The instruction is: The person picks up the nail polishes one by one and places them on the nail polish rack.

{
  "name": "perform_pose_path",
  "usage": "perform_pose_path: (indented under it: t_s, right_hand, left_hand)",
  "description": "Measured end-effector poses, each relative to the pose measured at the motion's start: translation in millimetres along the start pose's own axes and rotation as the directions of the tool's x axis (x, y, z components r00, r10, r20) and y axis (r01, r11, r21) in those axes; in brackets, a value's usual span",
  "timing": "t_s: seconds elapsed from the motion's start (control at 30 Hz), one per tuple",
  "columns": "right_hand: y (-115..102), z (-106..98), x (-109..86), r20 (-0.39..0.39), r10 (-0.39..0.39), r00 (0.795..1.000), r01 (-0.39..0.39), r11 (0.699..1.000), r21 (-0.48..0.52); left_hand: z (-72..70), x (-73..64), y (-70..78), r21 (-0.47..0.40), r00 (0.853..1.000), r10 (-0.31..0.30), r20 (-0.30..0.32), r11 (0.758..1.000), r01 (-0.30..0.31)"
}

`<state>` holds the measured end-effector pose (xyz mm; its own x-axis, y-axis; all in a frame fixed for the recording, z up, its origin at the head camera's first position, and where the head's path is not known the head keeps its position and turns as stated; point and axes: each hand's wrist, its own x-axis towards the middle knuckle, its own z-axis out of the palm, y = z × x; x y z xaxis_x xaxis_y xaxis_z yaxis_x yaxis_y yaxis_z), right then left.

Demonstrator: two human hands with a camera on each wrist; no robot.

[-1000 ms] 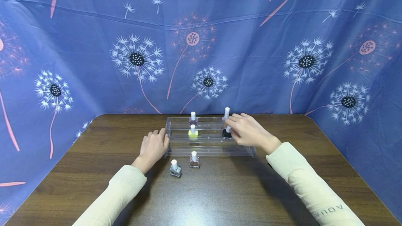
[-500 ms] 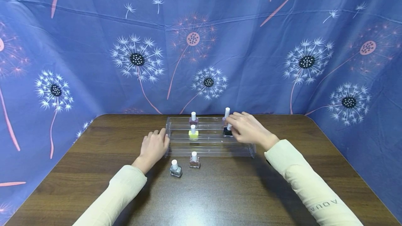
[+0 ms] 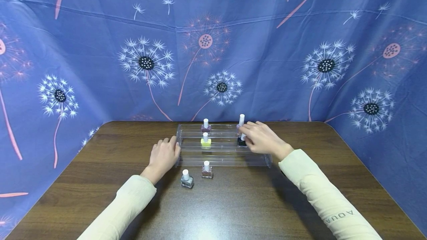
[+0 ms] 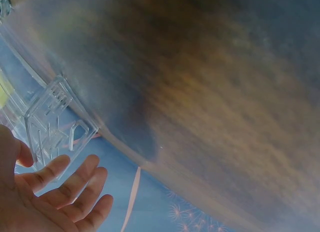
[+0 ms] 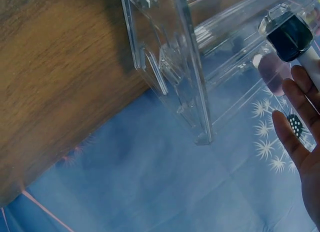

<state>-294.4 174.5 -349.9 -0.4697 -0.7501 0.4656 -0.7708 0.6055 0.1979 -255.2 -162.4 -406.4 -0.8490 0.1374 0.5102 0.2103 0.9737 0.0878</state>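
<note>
Across the far part of the wooden table (image 3: 233, 199) stands a clear stepped rack (image 3: 223, 149), with a hand at each side. The person's right hand (image 3: 265, 138) pinches the white cap (image 5: 310, 64) of a black bottle (image 3: 242, 142) between thumb and fingers. That bottle is upright at the rack's middle step, toward its right end; whether its base bears fully on the step cannot be told. The left hand (image 3: 163, 156) touches the rack's left end panel (image 4: 57, 124), its fingers loosely extended and spread, holding no bottle.

On the middle step, well apart from the black bottle, stands a yellow bottle (image 3: 205, 142). Behind it on the top step is a dark purple bottle (image 3: 205, 128), and a lilac bottle (image 3: 241, 121) stands behind the black one, partly covered by the right hand.

Before the rack, on the table, a glittery grey bottle (image 3: 187, 181) and a brownish bottle (image 3: 207, 172) stand near each other. Blue flowered cloth (image 3: 263, 43) hangs behind.
</note>
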Motion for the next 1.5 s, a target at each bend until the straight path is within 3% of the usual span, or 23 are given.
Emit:
perform_pose_path:
  t_s: [1.5]
  right_hand:
    - [-2.5, 8.8, -0.4, 0.095, 0.07, 0.993, -0.069, 0.997, -0.019]
  left_hand:
    - [-2.0, 0.2, 1.7, -0.008, 0.999, -0.023, 0.04, 1.0, 0.023]
